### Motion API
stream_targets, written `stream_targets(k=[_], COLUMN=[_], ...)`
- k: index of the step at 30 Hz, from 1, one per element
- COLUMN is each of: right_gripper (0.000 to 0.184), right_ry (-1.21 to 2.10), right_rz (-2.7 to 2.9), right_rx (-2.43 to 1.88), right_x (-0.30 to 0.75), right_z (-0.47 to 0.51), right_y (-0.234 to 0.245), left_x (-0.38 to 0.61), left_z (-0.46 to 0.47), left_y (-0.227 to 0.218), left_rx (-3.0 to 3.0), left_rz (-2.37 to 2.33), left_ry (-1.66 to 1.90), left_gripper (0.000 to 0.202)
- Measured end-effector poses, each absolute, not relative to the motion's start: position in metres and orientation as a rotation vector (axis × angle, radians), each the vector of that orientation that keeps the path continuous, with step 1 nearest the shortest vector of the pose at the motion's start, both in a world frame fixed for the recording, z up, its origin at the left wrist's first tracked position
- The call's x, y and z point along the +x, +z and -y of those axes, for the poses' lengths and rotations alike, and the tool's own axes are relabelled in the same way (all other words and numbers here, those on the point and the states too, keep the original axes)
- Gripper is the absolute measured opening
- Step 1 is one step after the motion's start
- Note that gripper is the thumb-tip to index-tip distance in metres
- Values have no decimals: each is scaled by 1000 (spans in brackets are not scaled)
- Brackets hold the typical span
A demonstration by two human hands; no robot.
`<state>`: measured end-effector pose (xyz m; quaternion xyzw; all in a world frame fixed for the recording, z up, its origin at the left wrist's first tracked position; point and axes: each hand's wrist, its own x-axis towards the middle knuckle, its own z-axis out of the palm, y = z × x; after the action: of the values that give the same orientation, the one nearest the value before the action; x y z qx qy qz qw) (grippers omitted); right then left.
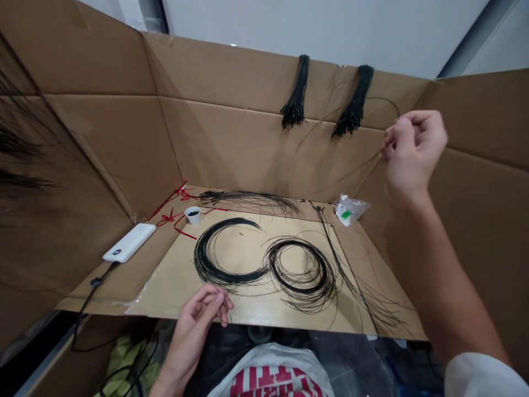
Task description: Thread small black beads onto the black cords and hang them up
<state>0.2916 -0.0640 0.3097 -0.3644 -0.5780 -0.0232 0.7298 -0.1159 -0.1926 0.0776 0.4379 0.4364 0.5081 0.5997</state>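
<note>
1. Black wire [382,98] pinched in the right hand [413,149], raised near the hanging bundles [354,99] on the cardboard wall [475,127].
2. Left hand [196,331] curled, nearly closed; cannot tell if it holds a strand.
3. Loose strands could snag the coils [215,270] on the board [165,292] if dragged across, tangling them.

Nothing legible is showing. Red lettering [275,383] on the white shirt [264,358] is being cut off by the frame; a plastic bag's [355,207] green label [346,214] is appearing too small.

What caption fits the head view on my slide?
Right hand pinches thin black wire above a tan cardboard enclosure; left hand lies near coiled black wires.
</note>
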Motion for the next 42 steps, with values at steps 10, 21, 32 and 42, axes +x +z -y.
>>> stream_targets(k=[10, 21, 32, 42], right_gripper=[27, 62, 44, 38], right_ry=[540, 1364, 1234, 1250], right_rz=[1113, 462, 559, 1026], right_rx=[-954, -1094, -1085, -1274], right_x=[256, 234, 141, 140], right_z=[186, 185, 203, 220], right_y=[287, 60, -5, -8], left_x=[-107, -49, 16, 12], left_z=[195, 170, 137, 129], left_y=[98, 46, 26, 31], left_rx=[1105, 826, 458, 727], left_rz=[-910, -877, -838, -942], left_ry=[1161, 998, 989, 983], left_gripper=[31, 35, 51, 46])
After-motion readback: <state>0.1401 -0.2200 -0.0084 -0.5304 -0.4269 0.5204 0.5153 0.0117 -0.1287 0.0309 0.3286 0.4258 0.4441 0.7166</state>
